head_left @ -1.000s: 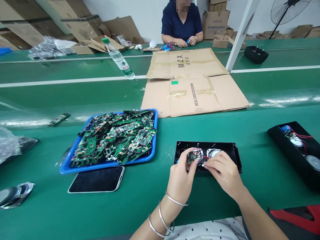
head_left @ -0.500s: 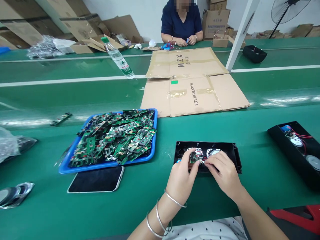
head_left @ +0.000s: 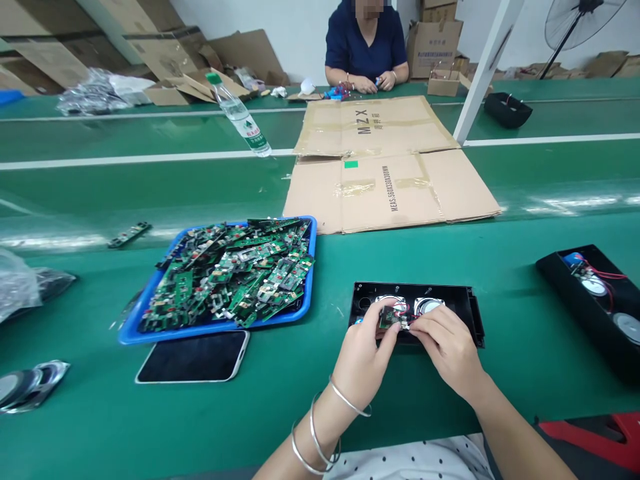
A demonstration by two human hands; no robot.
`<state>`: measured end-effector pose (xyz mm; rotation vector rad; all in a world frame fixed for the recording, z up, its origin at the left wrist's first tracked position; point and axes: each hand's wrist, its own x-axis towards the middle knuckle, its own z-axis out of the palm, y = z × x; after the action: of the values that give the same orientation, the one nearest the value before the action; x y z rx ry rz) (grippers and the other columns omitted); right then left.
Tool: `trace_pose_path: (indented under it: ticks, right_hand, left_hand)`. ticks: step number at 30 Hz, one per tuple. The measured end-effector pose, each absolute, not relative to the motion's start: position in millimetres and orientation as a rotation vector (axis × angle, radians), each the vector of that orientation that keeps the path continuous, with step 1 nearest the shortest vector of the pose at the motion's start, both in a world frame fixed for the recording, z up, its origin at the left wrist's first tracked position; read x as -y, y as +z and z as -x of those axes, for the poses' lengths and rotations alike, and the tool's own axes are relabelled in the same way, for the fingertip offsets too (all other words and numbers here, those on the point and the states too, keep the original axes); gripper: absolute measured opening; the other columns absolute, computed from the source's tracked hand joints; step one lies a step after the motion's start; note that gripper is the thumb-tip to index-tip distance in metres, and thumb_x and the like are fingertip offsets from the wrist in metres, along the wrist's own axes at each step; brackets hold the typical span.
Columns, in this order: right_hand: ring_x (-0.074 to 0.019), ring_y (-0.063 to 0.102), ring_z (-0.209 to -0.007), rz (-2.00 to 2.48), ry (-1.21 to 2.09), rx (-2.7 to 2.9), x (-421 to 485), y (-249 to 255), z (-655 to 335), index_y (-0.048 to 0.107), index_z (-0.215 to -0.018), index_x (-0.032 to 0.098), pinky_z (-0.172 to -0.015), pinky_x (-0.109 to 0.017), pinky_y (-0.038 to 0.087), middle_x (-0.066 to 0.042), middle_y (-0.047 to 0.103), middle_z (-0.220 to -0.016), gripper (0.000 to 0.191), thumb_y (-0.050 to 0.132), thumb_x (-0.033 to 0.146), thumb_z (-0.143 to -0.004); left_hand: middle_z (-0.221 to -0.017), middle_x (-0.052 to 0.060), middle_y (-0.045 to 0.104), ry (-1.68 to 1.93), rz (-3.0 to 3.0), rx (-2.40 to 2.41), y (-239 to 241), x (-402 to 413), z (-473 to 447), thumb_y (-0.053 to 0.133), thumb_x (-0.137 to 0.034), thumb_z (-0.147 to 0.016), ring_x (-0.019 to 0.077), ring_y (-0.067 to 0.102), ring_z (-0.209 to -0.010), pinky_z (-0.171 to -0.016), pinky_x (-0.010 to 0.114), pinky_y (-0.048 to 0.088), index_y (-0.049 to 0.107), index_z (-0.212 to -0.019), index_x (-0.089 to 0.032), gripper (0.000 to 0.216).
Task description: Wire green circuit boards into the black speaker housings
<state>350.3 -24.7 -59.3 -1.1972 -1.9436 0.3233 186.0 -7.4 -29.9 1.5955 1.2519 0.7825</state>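
Note:
My left hand, with bangles at the wrist, pinches a small green circuit board between thumb and fingers. Close against it, my right hand has its fingertips closed on a small wire connector at the board's right edge. Red wires show just behind the fingertips. Both hands are above an open black speaker housing, in which two round speakers are partly visible. The fingers hide the exact contact between connector and board.
Left of the housing, a blue tray is heaped with circuit boards, beside a phone. Another black housing with wires lies at right. Flattened cardboard and a water bottle are farther back. A co-worker sits opposite.
The hands stay nearly in place over the housing. The circuit board looks tilted slightly differently in my left fingers, and the whole view has shifted a little.

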Motion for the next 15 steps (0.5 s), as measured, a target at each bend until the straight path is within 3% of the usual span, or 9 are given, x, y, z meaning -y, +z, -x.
trace_pose_path:
  ticks: [7,12,15]
  right_hand:
    - [-0.0148,0.054,-0.073,1.212,0.284,2.044,25.2,-62.5,-349.7,0.061,-0.084,0.016,-0.067,-0.031,0.042,-0.004,0.061,-0.078,0.014,0.048,0.012,-0.089]
    - [-0.0135,0.053,-0.065,1.382,0.394,1.871,27.2,-66.8,-347.2,0.054,-0.086,0.018,-0.063,-0.029,0.044,-0.001,0.059,-0.073,0.010,0.052,0.027,-0.089]
    - [-0.0129,0.053,-0.062,1.460,0.412,1.798,27.5,-67.1,-345.1,0.049,-0.086,0.018,-0.059,-0.027,0.044,0.000,0.058,-0.071,0.017,0.053,0.034,-0.088]
  left_hand:
    - [-0.103,0.000,0.066,0.744,-1.749,-1.237,-29.4,6.8,-184.1,0.044,-0.017,-0.087,0.0162,0.064,-0.093,-0.081,0.027,0.051,0.050,-0.111,-0.025,0.026]
    - [-0.101,0.001,0.067,0.677,-1.910,-1.188,-31.3,8.7,-179.1,0.040,-0.015,-0.088,0.0185,0.065,-0.089,-0.074,0.028,0.050,0.049,-0.112,-0.026,0.028]
    - [-0.102,0.000,0.066,0.691,-1.899,-1.158,-32.9,9.5,-178.3,0.040,-0.013,-0.088,0.0166,0.065,-0.087,-0.074,0.026,0.050,0.050,-0.109,-0.026,0.027]
